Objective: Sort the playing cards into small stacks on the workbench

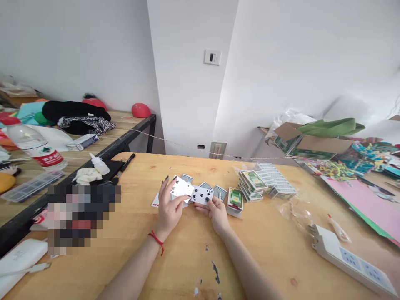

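My left hand (170, 208), with a red string bracelet at the wrist, grips a playing card (181, 187) with spades on it between thumb and fingers. In my right hand (215, 212) is a five of spades (201, 194), pinched under the thumb. The two cards meet near their edges, above the wooden table. Behind them, several grey-backed cards (220, 192) lie on the table. A card with a red A (155, 201) shows partly, left of my left hand. A green and white card box (235, 198) stands just right of my right hand.
Stacked card boxes (254, 181) and a wrapped block of boxes (276, 179) sit at the back right. A white power strip (350, 258) lies at front right. At left are a glue bottle (99, 163), a black marker (128, 161) and a water bottle (36, 143).
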A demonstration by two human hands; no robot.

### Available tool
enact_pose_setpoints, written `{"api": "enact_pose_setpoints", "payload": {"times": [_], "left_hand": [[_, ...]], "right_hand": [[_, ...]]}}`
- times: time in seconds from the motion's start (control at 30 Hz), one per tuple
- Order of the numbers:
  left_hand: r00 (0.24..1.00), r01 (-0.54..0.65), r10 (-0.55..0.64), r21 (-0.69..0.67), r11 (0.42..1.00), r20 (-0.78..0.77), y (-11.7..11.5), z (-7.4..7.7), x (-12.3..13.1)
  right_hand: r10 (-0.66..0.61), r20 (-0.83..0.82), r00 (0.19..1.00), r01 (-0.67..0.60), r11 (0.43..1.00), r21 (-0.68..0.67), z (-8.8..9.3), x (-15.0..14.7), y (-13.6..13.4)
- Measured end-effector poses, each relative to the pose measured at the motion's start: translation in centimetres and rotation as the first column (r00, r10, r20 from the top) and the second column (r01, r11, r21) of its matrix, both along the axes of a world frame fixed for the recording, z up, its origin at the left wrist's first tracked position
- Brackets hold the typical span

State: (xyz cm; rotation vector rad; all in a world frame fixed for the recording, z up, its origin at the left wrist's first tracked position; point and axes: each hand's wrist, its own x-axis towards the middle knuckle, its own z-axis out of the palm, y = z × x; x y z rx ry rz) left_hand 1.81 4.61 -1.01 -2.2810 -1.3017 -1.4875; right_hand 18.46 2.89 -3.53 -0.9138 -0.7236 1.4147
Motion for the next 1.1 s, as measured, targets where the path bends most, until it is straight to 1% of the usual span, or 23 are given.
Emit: {"api": "enact_pose_setpoints", "payload": {"times": [0.1, 0.2, 0.3, 0.4, 0.47, 0.57, 0.63, 0.7, 0.77, 0.83, 0.93, 1.0, 1.07, 1.1], "left_hand": [[0.993, 0.057, -0.051, -0.059, 0.997, 0.102, -0.2, 0.1, 0.3], [0.97, 0.205, -0.178, -0.166, 0.964, 0.164, -0.3, 0.0, 0.5], [0.952, 0.302, -0.27, -0.293, 0.907, 0.144, -0.3, -0.4, 0.7], [0.932, 0.36, -0.336, -0.403, 0.841, 0.132, -0.3, -0.6, 0.8], [0.908, 0.417, -0.38, -0.445, 0.793, 0.175, -0.5, -0.6, 0.8], [0.864, 0.504, -0.428, -0.47, 0.725, 0.266, -0.7, -0.4, 0.6], [0.834, 0.551, -0.43, -0.477, 0.684, 0.347, -0.7, -0.2, 0.5], [0.807, 0.576, -0.363, -0.482, 0.66, 0.466, -0.5, -0.1, 0.6], [0.774, 0.571, -0.222, -0.501, 0.65, 0.594, -0.2, -0.2, 0.8], [0.735, 0.558, -0.079, -0.535, 0.634, 0.673, 0.1, -0.3, 1.1], [0.673, 0.541, 0.074, -0.559, 0.629, 0.736, 0.5, -0.8, 1.4], [0.613, 0.539, 0.156, -0.553, 0.635, 0.775, 0.6, -1.1, 1.4], [0.564, 0.555, 0.203, -0.55, 0.624, 0.8, 0.7, -1.3, 1.4], [0.553, 0.567, 0.209, -0.548, 0.616, 0.807, 0.7, -1.4, 1.3]], "right_hand": [[-0.019, 0.031, 0.999, 0.019, 1.0, 0.006, 0.0, -0.1, -0.1], [0.044, 0.093, 0.995, -0.044, 0.999, -0.001, 0.2, -0.3, -0.3], [0.13, 0.119, 0.984, -0.13, 0.992, -0.012, 0.4, -0.4, -0.6], [0.157, 0.092, 0.983, -0.156, 0.988, -0.012, 0.5, -0.2, -0.6], [0.161, 0.097, 0.982, -0.161, 0.987, -0.002, 0.5, 0.0, -0.6], [0.143, 0.145, 0.979, -0.149, 0.988, 0.032, 0.4, 0.0, -0.6], [0.13, 0.168, 0.977, -0.139, 0.989, 0.043, 0.4, 0.0, -0.5], [0.153, 0.175, 0.973, -0.161, 0.986, 0.032, 0.4, -0.1, -0.5], [0.194, 0.176, 0.965, -0.2, 0.98, 0.015, 0.5, -0.1, -0.5], [0.215, 0.174, 0.961, -0.218, 0.976, 0.0, 0.5, 0.0, -0.4], [0.178, 0.156, 0.972, -0.178, 0.984, -0.009, 0.3, 0.2, -0.3], [0.136, 0.126, 0.983, -0.136, 0.991, -0.013, 0.1, 0.4, -0.1], [0.113, 0.094, 0.989, -0.112, 0.994, -0.016, 0.0, 0.5, 0.0], [0.108, 0.083, 0.991, -0.107, 0.994, -0.019, -0.1, 0.5, 0.0]]}}
